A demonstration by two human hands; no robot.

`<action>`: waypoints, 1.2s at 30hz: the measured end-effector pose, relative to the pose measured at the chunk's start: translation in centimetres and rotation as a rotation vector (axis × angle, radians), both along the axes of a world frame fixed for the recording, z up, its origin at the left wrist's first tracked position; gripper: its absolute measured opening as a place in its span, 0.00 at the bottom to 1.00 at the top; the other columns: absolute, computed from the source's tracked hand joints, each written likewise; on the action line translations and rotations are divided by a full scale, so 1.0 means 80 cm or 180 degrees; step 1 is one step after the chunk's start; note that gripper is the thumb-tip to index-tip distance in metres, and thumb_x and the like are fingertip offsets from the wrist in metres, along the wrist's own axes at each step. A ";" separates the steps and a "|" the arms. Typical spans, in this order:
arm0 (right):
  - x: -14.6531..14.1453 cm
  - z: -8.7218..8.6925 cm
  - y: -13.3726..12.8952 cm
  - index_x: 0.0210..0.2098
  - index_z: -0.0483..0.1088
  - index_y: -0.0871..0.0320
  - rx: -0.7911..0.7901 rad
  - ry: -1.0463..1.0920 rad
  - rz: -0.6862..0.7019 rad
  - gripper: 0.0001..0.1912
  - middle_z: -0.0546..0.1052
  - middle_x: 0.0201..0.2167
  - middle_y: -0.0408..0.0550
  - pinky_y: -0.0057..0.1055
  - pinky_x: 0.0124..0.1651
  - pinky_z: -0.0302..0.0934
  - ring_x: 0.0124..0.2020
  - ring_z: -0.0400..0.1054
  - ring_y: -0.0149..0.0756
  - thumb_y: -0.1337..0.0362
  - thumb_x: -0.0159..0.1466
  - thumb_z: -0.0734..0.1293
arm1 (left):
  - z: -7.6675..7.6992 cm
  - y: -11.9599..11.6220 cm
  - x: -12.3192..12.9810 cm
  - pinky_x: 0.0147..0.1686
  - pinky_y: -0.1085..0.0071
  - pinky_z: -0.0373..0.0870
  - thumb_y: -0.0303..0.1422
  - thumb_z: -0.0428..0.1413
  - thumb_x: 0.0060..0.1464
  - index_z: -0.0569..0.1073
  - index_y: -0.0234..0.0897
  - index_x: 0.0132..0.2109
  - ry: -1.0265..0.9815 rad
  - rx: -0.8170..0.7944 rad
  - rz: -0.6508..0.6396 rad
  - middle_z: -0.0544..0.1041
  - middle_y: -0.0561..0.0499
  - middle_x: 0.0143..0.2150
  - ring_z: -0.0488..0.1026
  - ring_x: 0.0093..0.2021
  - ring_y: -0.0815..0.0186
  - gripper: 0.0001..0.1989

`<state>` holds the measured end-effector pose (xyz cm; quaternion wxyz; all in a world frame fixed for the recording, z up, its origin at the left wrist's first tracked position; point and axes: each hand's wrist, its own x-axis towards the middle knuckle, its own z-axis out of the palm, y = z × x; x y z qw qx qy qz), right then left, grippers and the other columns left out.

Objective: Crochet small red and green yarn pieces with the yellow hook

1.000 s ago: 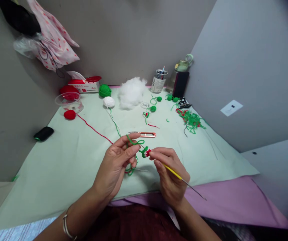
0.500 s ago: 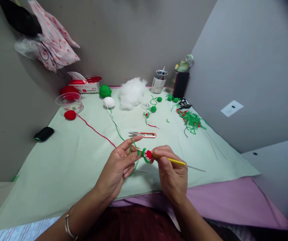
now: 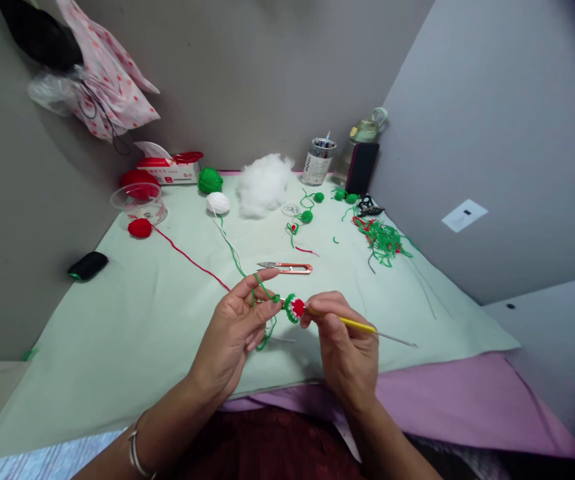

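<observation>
Crocheted piece (image 3: 295,309) in red, white and green sits between the two hands, up over the table (image 3: 117,347), its green edge toward the left hand (image 3: 235,323), its red middle toward the right hand (image 3: 347,353). From where I stand, neither hand is plainly nearer. Left thumb and finger pinch green yarn (image 3: 263,285) just beside it; the right grips a yellow-handled hook (image 3: 357,325), whose long axis runs crosswise, in line with the piece. Whether its working tip sits in a stitch, I can't tell.
</observation>
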<state>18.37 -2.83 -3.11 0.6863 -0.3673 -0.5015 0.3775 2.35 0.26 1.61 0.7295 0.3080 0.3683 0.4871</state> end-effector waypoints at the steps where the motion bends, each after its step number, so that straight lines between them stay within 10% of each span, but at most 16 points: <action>1: 0.000 0.000 0.001 0.47 0.84 0.44 0.0005 0.0021 0.0033 0.10 0.80 0.36 0.45 0.36 0.42 0.68 0.36 0.73 0.36 0.60 0.73 0.69 | 0.000 0.000 0.000 0.17 0.82 0.50 0.30 0.74 0.51 0.83 0.42 0.53 0.0026 0.0025 -0.0006 0.71 0.59 0.32 0.53 0.19 0.83 0.22; 14: -0.004 0.015 0.012 0.32 0.84 0.54 -0.0846 0.1116 0.0669 0.13 0.77 0.27 0.44 0.27 0.28 0.67 0.23 0.66 0.28 0.51 0.64 0.77 | -0.015 0.011 -0.008 0.16 0.78 0.46 0.36 0.75 0.49 0.56 0.39 0.78 0.0094 0.0066 -0.0809 0.79 0.51 0.38 0.62 0.23 0.75 0.56; 23: -0.002 0.021 0.010 0.29 0.79 0.57 -0.1249 0.1149 0.0689 0.20 0.75 0.24 0.43 0.26 0.25 0.66 0.21 0.66 0.28 0.46 0.58 0.79 | -0.015 0.012 -0.007 0.16 0.79 0.44 0.33 0.73 0.52 0.55 0.38 0.78 -0.0130 -0.0071 -0.1032 0.78 0.52 0.36 0.53 0.20 0.78 0.53; 36: 0.004 0.007 0.017 0.27 0.68 0.55 -0.1358 0.1733 0.1422 0.20 0.59 0.25 0.39 0.21 0.19 0.54 0.23 0.50 0.29 0.49 0.65 0.74 | -0.006 0.023 -0.029 0.16 0.79 0.42 0.40 0.67 0.60 0.79 0.40 0.62 0.0123 0.0137 -0.0829 0.77 0.54 0.31 0.41 0.19 0.79 0.25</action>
